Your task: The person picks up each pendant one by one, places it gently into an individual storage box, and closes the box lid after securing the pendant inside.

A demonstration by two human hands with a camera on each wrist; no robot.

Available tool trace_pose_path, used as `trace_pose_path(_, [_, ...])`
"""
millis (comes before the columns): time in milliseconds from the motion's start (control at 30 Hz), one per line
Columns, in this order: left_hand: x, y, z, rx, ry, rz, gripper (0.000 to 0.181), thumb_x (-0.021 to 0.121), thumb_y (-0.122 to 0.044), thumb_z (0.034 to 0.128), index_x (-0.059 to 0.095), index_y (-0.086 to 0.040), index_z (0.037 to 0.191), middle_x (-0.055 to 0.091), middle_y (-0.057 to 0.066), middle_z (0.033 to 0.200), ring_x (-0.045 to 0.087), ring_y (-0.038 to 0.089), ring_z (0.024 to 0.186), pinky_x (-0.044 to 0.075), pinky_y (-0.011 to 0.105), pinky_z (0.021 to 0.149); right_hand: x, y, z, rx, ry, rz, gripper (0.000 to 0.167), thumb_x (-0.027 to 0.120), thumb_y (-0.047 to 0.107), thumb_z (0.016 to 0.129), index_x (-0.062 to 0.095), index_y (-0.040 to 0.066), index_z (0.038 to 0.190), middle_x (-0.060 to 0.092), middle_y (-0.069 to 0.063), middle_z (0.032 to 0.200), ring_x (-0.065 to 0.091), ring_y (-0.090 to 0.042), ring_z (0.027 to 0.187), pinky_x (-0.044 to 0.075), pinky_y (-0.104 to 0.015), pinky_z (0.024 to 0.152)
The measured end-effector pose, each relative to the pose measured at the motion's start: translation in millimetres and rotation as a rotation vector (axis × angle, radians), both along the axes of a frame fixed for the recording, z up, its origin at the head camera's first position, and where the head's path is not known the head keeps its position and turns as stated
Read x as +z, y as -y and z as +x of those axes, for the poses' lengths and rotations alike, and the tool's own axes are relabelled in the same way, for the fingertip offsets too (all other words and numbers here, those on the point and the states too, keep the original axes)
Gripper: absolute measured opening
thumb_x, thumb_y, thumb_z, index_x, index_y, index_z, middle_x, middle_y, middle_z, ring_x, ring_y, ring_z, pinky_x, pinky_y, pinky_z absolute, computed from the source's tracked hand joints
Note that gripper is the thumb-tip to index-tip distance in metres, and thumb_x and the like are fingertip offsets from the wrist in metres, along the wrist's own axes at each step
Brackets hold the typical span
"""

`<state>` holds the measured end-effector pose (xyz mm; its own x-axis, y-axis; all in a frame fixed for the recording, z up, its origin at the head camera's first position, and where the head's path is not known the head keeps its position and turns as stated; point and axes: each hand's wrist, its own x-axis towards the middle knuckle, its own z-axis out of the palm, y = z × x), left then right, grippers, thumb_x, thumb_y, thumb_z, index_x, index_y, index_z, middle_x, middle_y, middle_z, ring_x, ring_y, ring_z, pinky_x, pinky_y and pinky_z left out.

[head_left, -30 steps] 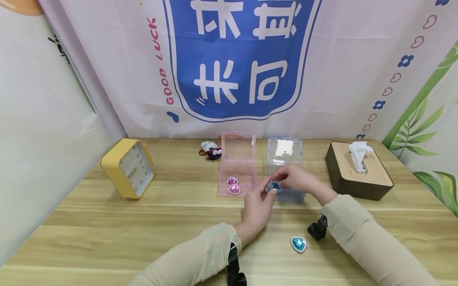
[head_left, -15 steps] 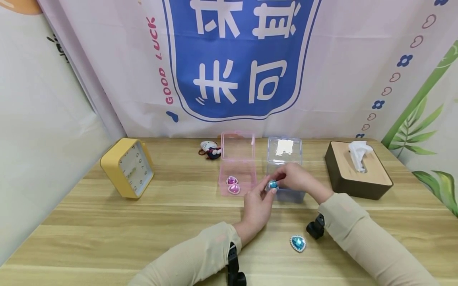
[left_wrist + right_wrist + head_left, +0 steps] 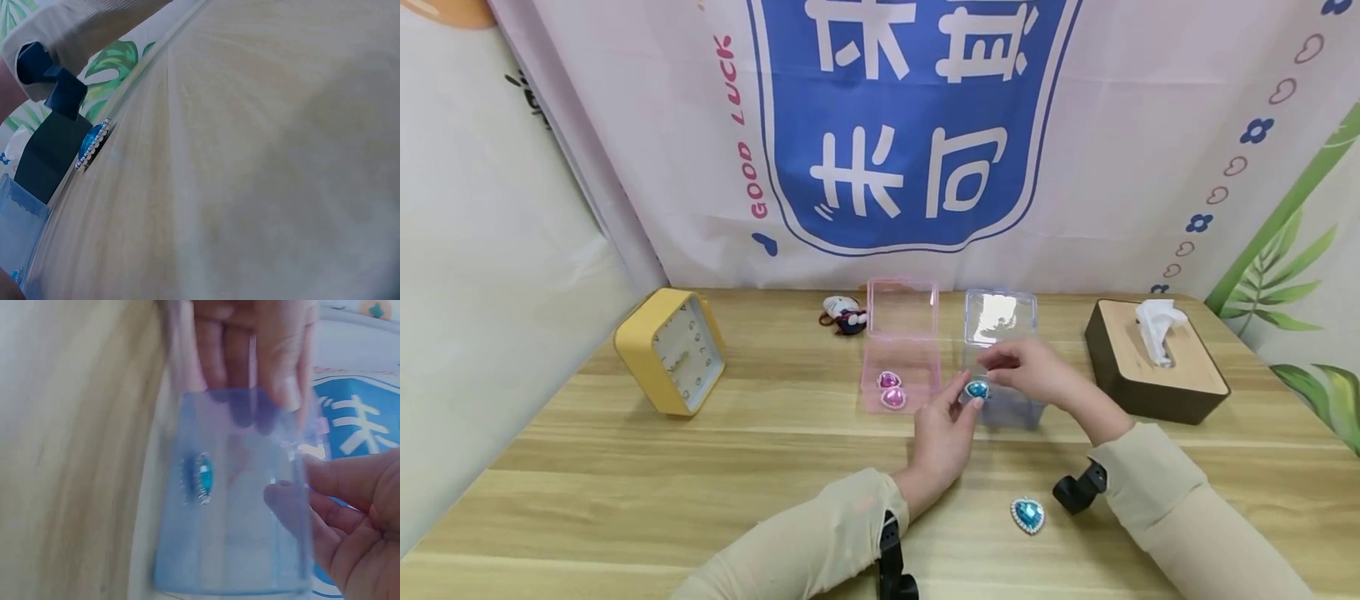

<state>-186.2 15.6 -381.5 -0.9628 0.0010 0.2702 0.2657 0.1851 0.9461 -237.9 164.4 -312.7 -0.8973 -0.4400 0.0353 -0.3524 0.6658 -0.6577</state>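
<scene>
A clear blue plastic box stands with its lid raised at the back. Through its walls shows a blue heart gem edged with pearly beads; the right wrist view has this gem low inside the box. My left hand holds the box's left front corner between thumb and fingers. Over the opening is my right hand, its fingers loosely bent, holding nothing; some fingertips show through the wall in the right wrist view. Another blue heart gem lies on the table nearer me.
Left of the blue box, an opened pink box contains two pink heart gems. A small doll lies behind it. A yellow clock stands at the left, a tissue box at the right.
My right hand has let go of the blue heart gem and drawn slightly back to the right. The gem has settled in the blue box. My left hand stays at the box.
</scene>
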Motion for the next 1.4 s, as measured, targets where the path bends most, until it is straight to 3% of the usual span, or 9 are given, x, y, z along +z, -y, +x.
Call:
trace_pose_path(367, [-2.2, -0.6, -0.9, 0.006, 0.005, -0.026, 0.043, 0.061, -0.008, 0.0874, 0.052, -0.002, 0.129, 0.049, 0.014, 0.134, 0.052, 0.023, 0.119, 0.046, 0.024, 0.095, 19.6, -21.3, 38.2, 0.053, -0.074, -0.050, 0.026, 0.059, 0.016, 0.090, 0.065, 0.003, 0.112, 0.067, -0.013, 0.105, 0.062, -0.017, 0.092, 0.055, -0.028, 0.076])
trace_pose_path(500, [-2.9, -0.6, -1.3, 0.012, -0.003, -0.042, 0.043, 0.061, -0.009, 0.0875, 0.052, -0.003, 0.129, 0.050, 0.014, 0.134, 0.056, 0.024, 0.114, 0.048, 0.024, 0.093, 18.0, -28.8, 50.4, 0.067, -0.100, -0.061, 0.023, 0.061, 0.016, 0.089, 0.067, 0.004, 0.108, 0.069, -0.008, 0.101, 0.062, -0.008, 0.086, 0.054, -0.023, 0.071])
trace_pose_path(767, [-1.2, -0.6, 0.2, 0.020, -0.019, -0.056, 0.043, 0.061, -0.009, 0.0869, 0.052, -0.003, 0.129, 0.050, 0.015, 0.134, 0.058, 0.025, 0.111, 0.050, 0.024, 0.091, 10.3, -36.0, 69.5, 0.095, -0.046, -0.124, 0.024, 0.062, 0.017, 0.089, 0.066, 0.002, 0.107, 0.069, -0.011, 0.100, 0.061, -0.002, 0.085, 0.055, -0.022, 0.071])
trace_pose_path(967, [-0.5, -0.3, 0.5, 0.019, -0.017, -0.052, 0.043, 0.061, -0.008, 0.0866, 0.052, -0.002, 0.128, 0.050, 0.016, 0.134, 0.061, 0.023, 0.104, 0.051, 0.021, 0.088, 4.3, -37.0, 75.5, 0.160, -0.005, -0.153, 0.026, 0.062, 0.015, 0.089, 0.065, -0.004, 0.107, 0.068, -0.016, 0.101, 0.061, 0.000, 0.086, 0.055, -0.022, 0.073])
trace_pose_path(1200, [-1.4, -0.4, -0.7, 0.029, -0.026, -0.046, 0.042, 0.062, -0.008, 0.0861, 0.054, -0.002, 0.127, 0.051, 0.016, 0.132, 0.057, 0.025, 0.113, 0.048, 0.023, 0.092, -8.3, -40.4, 75.6, 0.231, 0.043, -0.168, 0.029, 0.064, 0.014, 0.087, 0.063, -0.007, 0.107, 0.068, -0.017, 0.098, 0.062, -0.002, 0.087, 0.055, -0.023, 0.074])
trace_pose_path(1400, [-2.7, -0.7, -0.3, 0.026, -0.027, -0.052, 0.043, 0.062, -0.010, 0.0864, 0.054, -0.003, 0.128, 0.051, 0.014, 0.133, 0.059, 0.025, 0.110, 0.050, 0.024, 0.091, -17.8, -43.5, 74.7, 0.307, 0.148, -0.189, 0.034, 0.066, 0.015, 0.085, 0.061, -0.008, 0.109, 0.067, -0.019, 0.102, 0.064, -0.008, 0.090, 0.054, -0.022, 0.077])
